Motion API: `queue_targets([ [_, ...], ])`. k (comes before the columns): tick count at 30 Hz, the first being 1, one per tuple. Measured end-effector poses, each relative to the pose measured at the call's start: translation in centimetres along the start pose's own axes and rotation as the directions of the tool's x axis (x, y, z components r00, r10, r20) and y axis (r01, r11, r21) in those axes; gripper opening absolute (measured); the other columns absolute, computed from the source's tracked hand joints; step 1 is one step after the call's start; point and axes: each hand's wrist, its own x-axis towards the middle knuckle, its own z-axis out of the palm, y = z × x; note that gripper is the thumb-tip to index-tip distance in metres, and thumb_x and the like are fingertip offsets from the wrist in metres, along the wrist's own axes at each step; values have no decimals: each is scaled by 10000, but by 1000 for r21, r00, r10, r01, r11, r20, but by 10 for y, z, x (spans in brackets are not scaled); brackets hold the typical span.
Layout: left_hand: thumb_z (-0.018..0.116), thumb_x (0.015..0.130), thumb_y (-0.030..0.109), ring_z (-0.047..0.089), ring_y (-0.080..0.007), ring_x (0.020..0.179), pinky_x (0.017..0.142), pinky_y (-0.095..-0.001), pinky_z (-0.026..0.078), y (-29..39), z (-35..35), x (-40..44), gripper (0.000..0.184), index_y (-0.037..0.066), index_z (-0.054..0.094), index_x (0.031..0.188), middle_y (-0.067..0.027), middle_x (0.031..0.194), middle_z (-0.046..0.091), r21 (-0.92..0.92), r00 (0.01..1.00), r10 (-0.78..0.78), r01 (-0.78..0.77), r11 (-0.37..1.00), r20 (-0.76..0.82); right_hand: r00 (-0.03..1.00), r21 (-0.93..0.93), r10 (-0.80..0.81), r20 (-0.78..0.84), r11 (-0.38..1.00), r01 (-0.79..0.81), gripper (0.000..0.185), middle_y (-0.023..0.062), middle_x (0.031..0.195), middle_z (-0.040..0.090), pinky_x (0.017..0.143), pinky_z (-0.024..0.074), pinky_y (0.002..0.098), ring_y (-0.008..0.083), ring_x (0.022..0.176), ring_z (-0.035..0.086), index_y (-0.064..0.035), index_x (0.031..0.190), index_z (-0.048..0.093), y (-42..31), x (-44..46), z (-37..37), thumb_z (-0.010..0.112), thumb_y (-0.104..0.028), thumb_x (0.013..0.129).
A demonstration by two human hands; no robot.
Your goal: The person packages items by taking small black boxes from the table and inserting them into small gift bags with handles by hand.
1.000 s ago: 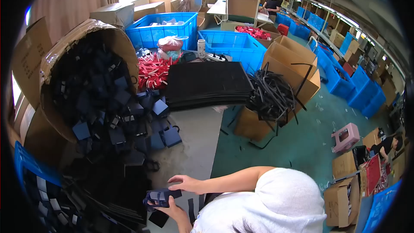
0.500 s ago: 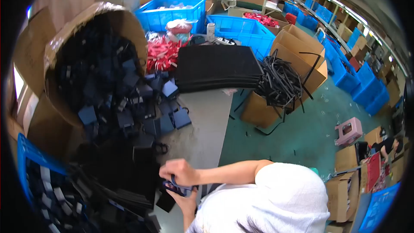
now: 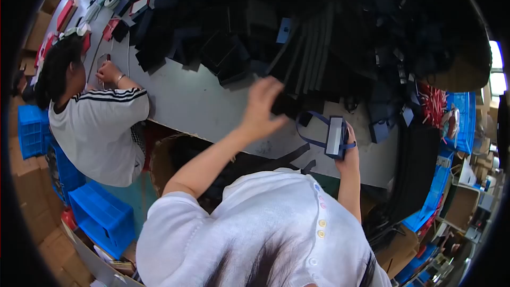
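My left hand (image 3: 263, 107) hovers above the grey table, fingers spread and slightly blurred, with nothing visible in it. My right hand (image 3: 348, 151) is closed around the side of a small navy box (image 3: 334, 137) at the table's front. One face of the box looks pale grey, and a dark blue ribbon (image 3: 305, 139) loops out from it to the left, towards my left hand. Part of my right hand is hidden behind the box. Beyond my hands lies a stack of flat black sheets (image 3: 311, 56).
A co-worker (image 3: 98, 117) in a striped-sleeve shirt sits at the left of the table (image 3: 175, 93). Dark boxes (image 3: 223, 56) are heaped along its far side. A large carton (image 3: 467, 69) stands far right. Blue crates (image 3: 101, 215) sit lower left, and red ribbons (image 3: 431, 105) lie right.
The view has swung left, bringing the co-worker into sight. My hands, together at the box before, are now apart: the left is open in the air, the right holds the box.
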Motion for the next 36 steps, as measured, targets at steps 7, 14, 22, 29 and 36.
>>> queue_targets([
  [7, 790, 600, 300, 299, -407, 1300, 1077, -529, 254, -158, -68, 75, 1047, 99, 229, 1461, -169, 1427, 292, 356, 900, -273, 391, 849, -339, 996, 75, 77, -48, 995, -73, 335, 17, 1069, 644, 809, 522, 327, 162, 963, 621, -156, 1204, 580, 10, 7, -5, 531, -360, 944],
  [14, 792, 571, 286, 404, -360, 1202, 988, -486, 364, -82, -102, 58, 904, 148, 413, 1380, -130, 1372, 373, 232, 966, -176, 218, 948, -190, 997, 8, -14, -75, 1000, 14, 317, 20, 1153, 597, 857, 514, 344, 175, 1036, 600, -184, 1271, 513, 0, 0, 2, 482, -289, 973],
  [22, 780, 649, 505, 446, -367, 1129, 929, -457, 414, -61, -2, -106, 719, 83, 571, 1193, -171, 1307, 430, 527, 891, -445, 336, 780, 90, 998, -180, 48, -52, 982, -56, 372, 32, 1150, 589, 864, 488, 310, 156, 1020, 588, -149, 1267, 518, 8, -6, 21, 536, -325, 940],
  [29, 766, 719, 281, 475, -323, 1116, 898, -438, 429, -95, -21, -107, 528, 105, 580, 1181, -84, 1245, 515, 368, 979, -186, 144, 919, 81, 999, -336, 39, 32, 942, -26, 405, 13, 1160, 567, 870, 463, 312, 140, 1009, 567, -177, 1275, 522, 7, -7, 16, 555, -371, 922],
  [36, 705, 720, 80, 553, -248, 916, 796, -393, 454, -124, -11, -83, 127, 71, 678, 844, -25, 867, 627, 228, 975, -43, -8, 974, 218, 999, -324, 34, 11, 946, -28, 379, 12, 1113, 581, 853, 472, 307, 136, 989, 569, -174, 1254, 536, 5, -17, 14, 554, -361, 925],
])
